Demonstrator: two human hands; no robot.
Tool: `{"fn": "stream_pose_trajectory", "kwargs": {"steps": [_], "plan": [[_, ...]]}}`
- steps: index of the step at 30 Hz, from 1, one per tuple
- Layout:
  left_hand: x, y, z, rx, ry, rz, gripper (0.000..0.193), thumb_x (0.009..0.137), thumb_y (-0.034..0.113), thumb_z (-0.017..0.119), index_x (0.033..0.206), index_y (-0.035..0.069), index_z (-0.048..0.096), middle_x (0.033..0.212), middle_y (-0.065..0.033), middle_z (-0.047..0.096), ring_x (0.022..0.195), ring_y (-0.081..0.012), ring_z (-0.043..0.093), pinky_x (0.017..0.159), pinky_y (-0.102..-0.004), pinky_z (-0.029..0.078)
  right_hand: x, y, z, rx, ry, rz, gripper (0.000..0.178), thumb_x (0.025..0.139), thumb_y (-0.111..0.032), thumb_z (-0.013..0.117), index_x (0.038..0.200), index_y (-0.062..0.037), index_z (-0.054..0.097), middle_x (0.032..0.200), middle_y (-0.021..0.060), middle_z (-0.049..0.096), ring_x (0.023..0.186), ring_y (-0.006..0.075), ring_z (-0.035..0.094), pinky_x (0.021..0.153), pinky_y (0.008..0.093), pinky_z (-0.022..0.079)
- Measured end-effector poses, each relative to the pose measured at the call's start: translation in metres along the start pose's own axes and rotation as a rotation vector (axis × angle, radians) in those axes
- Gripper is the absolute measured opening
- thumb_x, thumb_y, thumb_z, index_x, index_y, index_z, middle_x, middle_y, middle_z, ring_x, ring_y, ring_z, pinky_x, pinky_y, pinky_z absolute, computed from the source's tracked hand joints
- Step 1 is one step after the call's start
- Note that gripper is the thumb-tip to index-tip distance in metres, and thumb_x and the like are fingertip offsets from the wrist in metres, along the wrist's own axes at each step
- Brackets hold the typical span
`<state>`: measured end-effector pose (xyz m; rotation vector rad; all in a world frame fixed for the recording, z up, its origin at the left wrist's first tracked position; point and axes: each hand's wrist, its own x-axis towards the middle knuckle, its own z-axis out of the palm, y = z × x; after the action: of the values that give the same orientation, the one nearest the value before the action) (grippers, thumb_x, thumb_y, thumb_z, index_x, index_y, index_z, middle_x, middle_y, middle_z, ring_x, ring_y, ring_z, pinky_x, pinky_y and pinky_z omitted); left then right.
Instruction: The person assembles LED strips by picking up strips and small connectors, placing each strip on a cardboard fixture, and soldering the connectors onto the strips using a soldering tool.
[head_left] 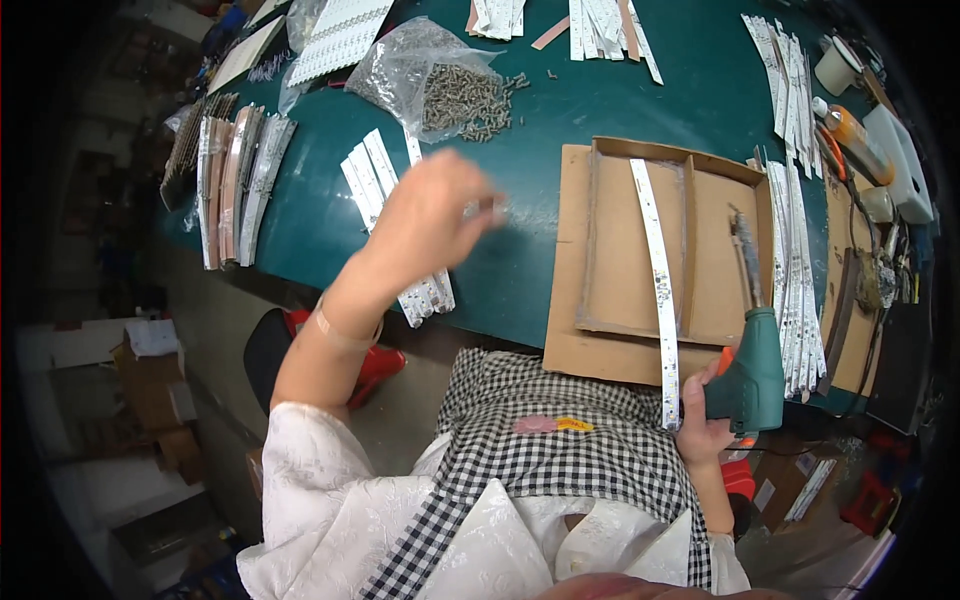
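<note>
Over the green table (pixel 505 285), your left hand (pixel 435 203) curls in a blur, its grip impossible to tell; near right, your right hand (pixel 704 432) clasps the green soldering gun (pixel 758 375), the white strip (pixel 657 270) beside it lying across the cardboard tray (pixel 618 265)

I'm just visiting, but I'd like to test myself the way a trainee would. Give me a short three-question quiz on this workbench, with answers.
1. Multiple choice: what does the person's right hand hold?
A) a white cup
B) a green tool
C) an orange bottle

2. Fill the gap: a long white strip lies across a divided cardboard ____.

3. True or false: all the small grey parts are inside the clear bag.

Key:
1. B.
2. Tray.
3. False: some small grey parts lie loose on the green table, outside the clear bag.
</note>
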<state>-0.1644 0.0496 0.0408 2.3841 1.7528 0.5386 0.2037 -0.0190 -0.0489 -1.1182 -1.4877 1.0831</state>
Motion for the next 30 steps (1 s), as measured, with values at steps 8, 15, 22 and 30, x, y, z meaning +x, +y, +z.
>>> {"fn": "stream_pose_trajectory", "kwargs": {"steps": [8,15,22,30], "plan": [[0.092,-0.053,0.055,0.298,0.112,-0.349,0.017,0.074,0.029,0.076,0.080,0.013,0.074,0.087,-0.0051,0.070,0.096,-0.0261,0.057,0.084,-0.0454,0.035,0.009,-0.001,-0.012,0.061,0.171,0.002,0.062,0.086,0.006,0.057,0.142,0.0046,0.031,0.094,0.0071,0.050,0.072,0.0119,0.051,0.058,0.0249,0.050],[0.093,-0.062,0.074,0.149,0.117,-0.406,0.015,0.072,0.024,0.077,0.074,0.010,0.071,0.085,-0.0047,0.068,0.093,-0.0259,0.057,0.084,-0.0449,0.035,0.026,-0.009,-0.010,0.251,0.203,0.018,0.048,0.084,0.009,0.060,0.129,0.0060,0.044,0.097,0.0076,0.055,0.074,0.0108,0.053,0.061,0.0229,0.047],[0.087,-0.078,0.081,0.014,0.194,-0.349,0.016,0.072,0.020,0.077,0.079,0.008,0.069,0.085,-0.0082,0.065,0.094,-0.0290,0.056,0.083,-0.0430,0.042,0.027,-0.013,-0.013,0.280,0.169,-0.054,0.054,0.083,0.010,0.060,0.132,0.0054,0.039,0.099,0.0094,0.055,0.075,0.0106,0.053,0.061,0.0230,0.048],[0.086,-0.060,0.071,0.165,0.338,-0.083,0.014,0.074,0.015,0.075,0.081,0.005,0.067,0.080,-0.0102,0.062,0.087,-0.0305,0.058,0.076,-0.0438,0.046,0.016,-0.012,-0.015,0.201,0.205,-0.024,0.053,0.082,0.012,0.061,0.131,0.0032,0.042,0.105,0.0074,0.056,0.079,0.0100,0.053,0.067,0.0229,0.047]]}}
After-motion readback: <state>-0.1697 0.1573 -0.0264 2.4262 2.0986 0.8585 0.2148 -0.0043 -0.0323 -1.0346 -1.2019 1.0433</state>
